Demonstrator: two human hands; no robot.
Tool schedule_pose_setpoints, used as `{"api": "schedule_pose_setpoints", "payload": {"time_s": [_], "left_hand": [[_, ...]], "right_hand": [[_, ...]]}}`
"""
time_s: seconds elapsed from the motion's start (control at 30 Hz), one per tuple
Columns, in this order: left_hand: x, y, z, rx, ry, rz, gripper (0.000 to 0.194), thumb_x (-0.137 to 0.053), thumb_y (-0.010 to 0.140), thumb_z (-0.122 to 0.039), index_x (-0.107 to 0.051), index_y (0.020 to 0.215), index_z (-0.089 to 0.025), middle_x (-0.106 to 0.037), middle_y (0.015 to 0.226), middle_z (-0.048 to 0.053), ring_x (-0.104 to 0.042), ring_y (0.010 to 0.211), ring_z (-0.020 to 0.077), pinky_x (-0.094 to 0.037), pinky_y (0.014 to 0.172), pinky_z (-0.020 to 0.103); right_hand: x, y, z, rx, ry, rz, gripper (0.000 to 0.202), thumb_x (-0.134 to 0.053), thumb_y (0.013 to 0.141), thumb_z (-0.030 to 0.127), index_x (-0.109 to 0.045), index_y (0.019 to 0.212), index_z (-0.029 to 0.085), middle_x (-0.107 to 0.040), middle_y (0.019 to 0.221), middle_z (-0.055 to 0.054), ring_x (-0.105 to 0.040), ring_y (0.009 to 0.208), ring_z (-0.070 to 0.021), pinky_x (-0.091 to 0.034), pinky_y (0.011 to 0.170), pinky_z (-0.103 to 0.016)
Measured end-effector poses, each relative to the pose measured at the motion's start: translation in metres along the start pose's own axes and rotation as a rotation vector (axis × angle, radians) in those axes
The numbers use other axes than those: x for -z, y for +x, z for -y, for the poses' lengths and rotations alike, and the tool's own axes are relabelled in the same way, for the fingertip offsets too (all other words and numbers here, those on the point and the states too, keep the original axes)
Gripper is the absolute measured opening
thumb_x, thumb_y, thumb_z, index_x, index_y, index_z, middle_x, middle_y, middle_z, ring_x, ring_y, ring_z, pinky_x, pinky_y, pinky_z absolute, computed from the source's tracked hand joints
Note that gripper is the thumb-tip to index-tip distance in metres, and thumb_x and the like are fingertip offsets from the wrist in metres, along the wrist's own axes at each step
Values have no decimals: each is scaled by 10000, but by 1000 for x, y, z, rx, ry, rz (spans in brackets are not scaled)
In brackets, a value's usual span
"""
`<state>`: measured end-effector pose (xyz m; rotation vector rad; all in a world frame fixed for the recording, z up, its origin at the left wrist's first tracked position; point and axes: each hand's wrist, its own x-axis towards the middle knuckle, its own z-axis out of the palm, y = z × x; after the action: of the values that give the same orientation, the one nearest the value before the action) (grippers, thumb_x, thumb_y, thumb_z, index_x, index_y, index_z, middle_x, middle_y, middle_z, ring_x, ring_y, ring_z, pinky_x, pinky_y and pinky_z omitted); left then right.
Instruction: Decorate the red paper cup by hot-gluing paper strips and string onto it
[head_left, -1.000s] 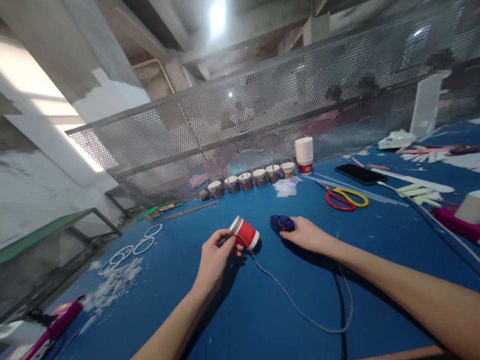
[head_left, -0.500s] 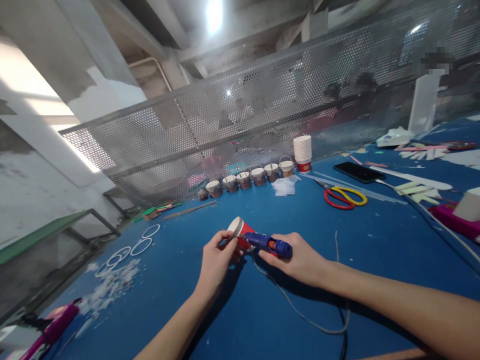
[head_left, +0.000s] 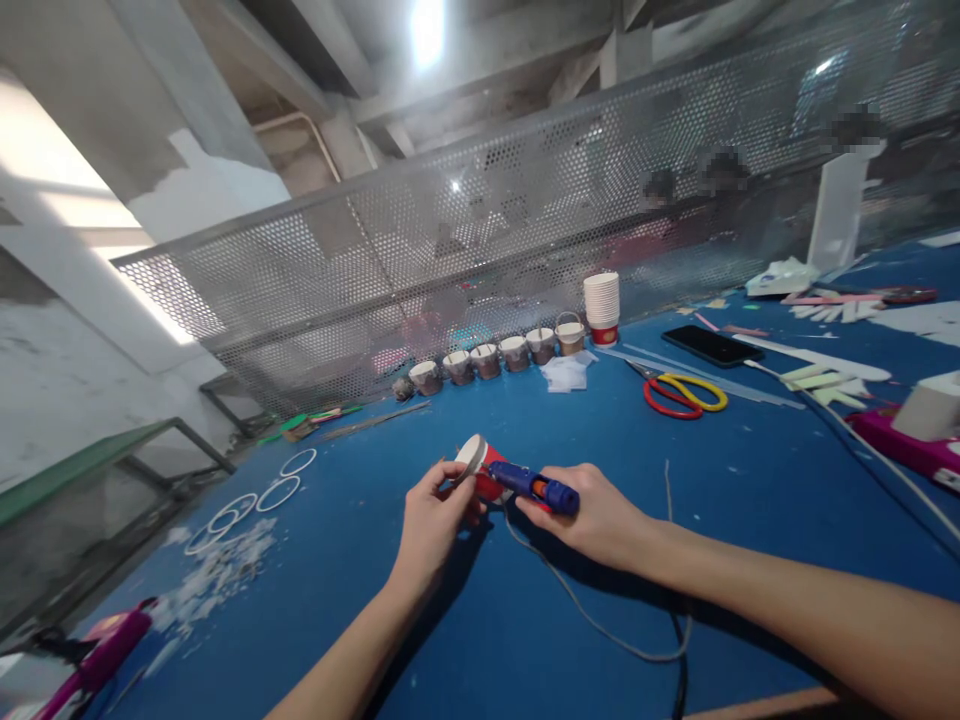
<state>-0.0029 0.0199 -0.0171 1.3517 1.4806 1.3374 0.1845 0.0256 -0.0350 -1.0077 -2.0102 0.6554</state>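
Observation:
Tilted on its side, a red and white paper cup (head_left: 491,458) is gripped near its rim by my left hand (head_left: 437,508), thumb and fingers pinched together. A grey-brown strip shows along the rim by the fingertips. My right hand (head_left: 589,512) is wrapped round a blue hot glue gun (head_left: 529,482), whose nozzle points left at the cup beside my left fingertips. Whether the nozzle touches the cup I cannot tell. From beneath the cup a grey cord (head_left: 570,595) curves over the blue table (head_left: 360,520).
Several wrapped cups (head_left: 486,361) line the back beside a stack of paper cups (head_left: 601,305). Scissors (head_left: 684,394), a phone (head_left: 712,346) and a cable lie right. White rings (head_left: 279,494) and scraps (head_left: 217,580) lie left. A mesh screen (head_left: 450,230) stands behind.
Both hands keep nearly the same hold on the cup and glue gun. The view has shifted slightly, so the things at the right appear a little further left.

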Motion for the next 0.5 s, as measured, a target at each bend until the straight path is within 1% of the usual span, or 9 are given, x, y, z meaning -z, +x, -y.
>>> {"api": "schedule_pose_setpoints", "payload": {"time_s": [0.23,0.37,0.5], "left_hand": [[-1,0,-2,0,-1,13,164,-662,658,-304,-616,725,-162,-605,455,-20,-530,425,113,-411,467,219],[0,0,-1,0,-4,11,139,-648,658,-279,-618,722,-160,-603,456,-20,-518,428,105,-401,467,214],[2,1,1,-7,-11,22,150,-657,657,-292,-611,712,-161,-605,467,-17,-524,435,110,-403,469,224]], "right_hand": [[-2,-2,-1,32,-29,12,275,-587,825,337,-513,607,186,-515,535,27,-350,465,-84,-283,486,-222],[0,-2,-1,8,-20,7,303,-563,845,352,-496,599,188,-499,520,28,-341,456,-83,-280,480,-223],[0,-2,1,22,-23,30,296,-570,823,364,-478,598,194,-502,535,24,-357,466,-87,-281,495,-229]]}}
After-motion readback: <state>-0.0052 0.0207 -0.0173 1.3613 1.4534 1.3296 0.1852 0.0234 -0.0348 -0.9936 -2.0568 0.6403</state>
